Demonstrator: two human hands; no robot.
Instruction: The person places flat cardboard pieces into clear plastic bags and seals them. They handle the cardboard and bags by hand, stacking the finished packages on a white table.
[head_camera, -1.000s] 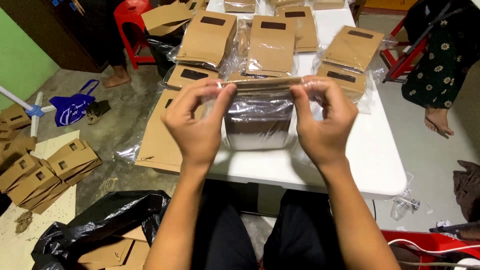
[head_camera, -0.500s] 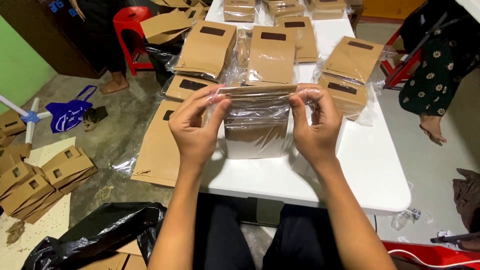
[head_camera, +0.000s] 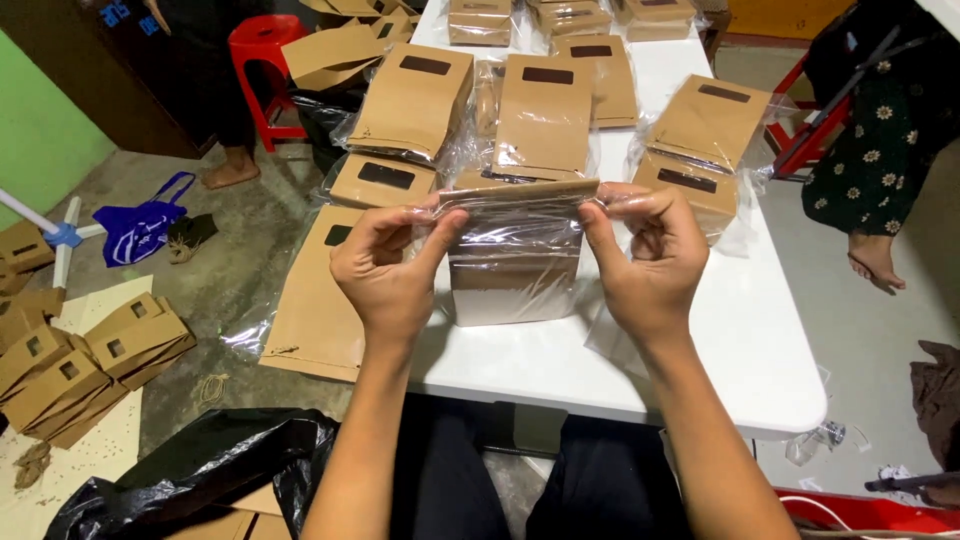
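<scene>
1. While the person sits at the white table (head_camera: 760, 340), the left hand (head_camera: 390, 270) and right hand (head_camera: 645, 265) hold a bag (head_camera: 515, 255) up between them, just above the table's near part
2. Each hand is pinched shut on a top corner of the bag's clear plastic wrap, thumbs toward the wearer, fingers curled over the far side
3. The bag is brown paper inside the glossy wrap, upright, its top edge level between the two hands
4. Behind it on the table stand and lean more wrapped brown bags (head_camera: 545, 115), each with a dark window, in loose rows to the far end
5. A flat brown bag (head_camera: 315, 310) hangs over the table's left edge, touching the left wrist
6. On the floor to the left lie stacked brown boxes (head_camera: 90, 360), a blue bag (head_camera: 140, 225) and a black plastic sack (head_camera: 200, 470)
7. A red stool (head_camera: 260, 45) stands at top left; a person in a flowered dress (head_camera: 870, 150) stands barefoot at the right
</scene>
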